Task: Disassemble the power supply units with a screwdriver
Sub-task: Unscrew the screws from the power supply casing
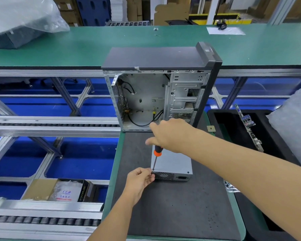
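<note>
So the power supply unit [172,164] was lying flat on the dark grey mat [172,211], that's my reference point for everything. Right behind it stood an opened computer case [156,87], side panel off, with just a few loose black cables [142,122] hanging inside and bare metal drive bays on the right half. Off to the right of the PSU was a black foam tray [224,126] holding a motherboard [248,126] stood on its edge, and a pale foam sheet [292,126] leaned beyond that. Down and to the left of the PSU, below the bench, sat an open cardboard box [42,188] with a plastic-bagged item [66,192] in it.

The right hand [170,134] was wrapped around the top of an orange-and-black screwdriver [156,155], tip planted on the PSU's near-left corner, shaft nearly upright. The left hand [139,180] was pinching that same corner, fingers curled against the vented face. The right forearm crossed over the PSU's right side and hid part of its top. A small brown chip [211,128] lay between the case and the tray.
</note>
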{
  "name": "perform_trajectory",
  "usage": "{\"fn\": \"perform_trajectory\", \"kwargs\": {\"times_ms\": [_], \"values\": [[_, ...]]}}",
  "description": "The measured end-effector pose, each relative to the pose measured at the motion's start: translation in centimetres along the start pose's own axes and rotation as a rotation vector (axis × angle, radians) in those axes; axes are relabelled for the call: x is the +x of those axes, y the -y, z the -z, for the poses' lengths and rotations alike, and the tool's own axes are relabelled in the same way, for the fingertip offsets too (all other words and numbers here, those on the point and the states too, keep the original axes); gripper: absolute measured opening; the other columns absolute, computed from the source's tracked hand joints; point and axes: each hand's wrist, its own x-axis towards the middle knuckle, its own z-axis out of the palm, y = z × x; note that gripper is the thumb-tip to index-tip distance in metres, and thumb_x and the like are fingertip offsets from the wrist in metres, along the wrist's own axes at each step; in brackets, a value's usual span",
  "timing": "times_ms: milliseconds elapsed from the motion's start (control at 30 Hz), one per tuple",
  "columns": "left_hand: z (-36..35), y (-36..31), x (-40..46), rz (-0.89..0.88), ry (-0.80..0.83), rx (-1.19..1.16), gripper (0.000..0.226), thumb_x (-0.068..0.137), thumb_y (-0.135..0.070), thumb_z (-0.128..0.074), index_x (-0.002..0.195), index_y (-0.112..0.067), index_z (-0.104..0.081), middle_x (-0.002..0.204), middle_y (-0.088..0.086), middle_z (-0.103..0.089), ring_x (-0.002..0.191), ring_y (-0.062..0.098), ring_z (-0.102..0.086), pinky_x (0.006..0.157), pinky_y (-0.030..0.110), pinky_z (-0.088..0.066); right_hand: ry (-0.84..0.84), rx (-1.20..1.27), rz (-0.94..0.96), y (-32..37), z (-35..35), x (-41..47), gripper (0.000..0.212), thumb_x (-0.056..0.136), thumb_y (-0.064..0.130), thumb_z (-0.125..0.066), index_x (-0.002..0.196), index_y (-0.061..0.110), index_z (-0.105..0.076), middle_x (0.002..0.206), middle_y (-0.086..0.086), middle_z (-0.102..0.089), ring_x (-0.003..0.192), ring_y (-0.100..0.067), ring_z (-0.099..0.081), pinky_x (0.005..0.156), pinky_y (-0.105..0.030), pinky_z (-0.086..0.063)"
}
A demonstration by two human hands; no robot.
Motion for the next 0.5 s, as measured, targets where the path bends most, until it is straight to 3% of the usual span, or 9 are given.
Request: {"fn": "perform_trajectory", "kwargs": {"times_ms": [67,133,233,300,400,500], "values": [[-0.03,0.07,0.09,-0.002,-0.002,0.003,0.031,0.09,0.001,-0.069,0.061,-0.008,-0.066,0.074,0.015,-0.068,0.071,0.023,-0.069,0.069,0.028,-0.059,0.03,0.118,0.051,-0.06,-0.04,-0.05,0.033,0.099,0.041,-0.048,0.113,0.012,-0.042,0.088,-0.007,-0.049,0.078,-0.03,-0.048,0.064,-0.041,-0.046],[-0.07,0.08,0.13,-0.006,-0.003,0.004,0.029,0.09,0.001,-0.069,0.062,-0.007,-0.064,0.073,0.015,-0.067,0.07,0.023,-0.069,0.069,0.028,-0.059,0.067,0.249,0.099,-0.1,0.0,-0.22,0.033,0.091,0.035,-0.06,0.11,0.015,-0.041,0.105,-0.005,-0.049,0.091,-0.028,-0.051,0.072,-0.042,-0.048],[-0.14,0.08,0.21,-0.006,-0.012,0.007,0.023,0.09,0.0,-0.07,0.068,-0.004,-0.062,0.072,0.014,-0.068,0.07,0.023,-0.069,0.071,0.029,-0.059,0.065,0.252,0.023,-0.05,-0.08,-0.42,0.046,0.089,0.059,-0.059,0.107,0.021,-0.039,0.088,-0.002,-0.047,0.072,-0.022,-0.048,0.054,-0.035,-0.039],[-0.18,0.08,0.29,-0.003,-0.021,0.014,0.022,0.09,0.0,-0.07,0.069,-0.003,-0.062,0.073,0.014,-0.069,0.072,0.023,-0.07,0.072,0.03,-0.059,0.008,0.053,0.056,0.18,-0.17,-0.22,0.027,0.101,0.045,-0.049,0.118,0.024,-0.043,0.077,-0.003,-0.041,0.06,-0.021,-0.042,0.046,-0.032,-0.031],[-0.25,0.1,0.38,-0.003,-0.026,0.013,0.022,0.09,0.001,-0.069,0.07,-0.003,-0.061,0.073,0.014,-0.068,0.071,0.023,-0.07,0.071,0.029,-0.059,0.029,0.224,0.082,0.09,-0.35,0.02,0.027,0.101,0.035,-0.048,0.12,0.016,-0.043,0.098,-0.006,-0.054,0.082,-0.028,-0.053,0.062,-0.037,-0.043],[-0.32,0.12,0.37,-0.004,-0.025,0.012,0.02,0.09,0.001,-0.068,0.072,-0.002,-0.06,0.074,0.015,-0.068,0.071,0.023,-0.07,0.07,0.028,-0.059,0.028,0.42,0.127,0.15,-0.14,-0.14,0.035,0.092,0.032,-0.062,0.119,0.017,-0.045,0.094,0.005,-0.049,0.088,-0.019,-0.045,0.057,-0.028,-0.032]]}}
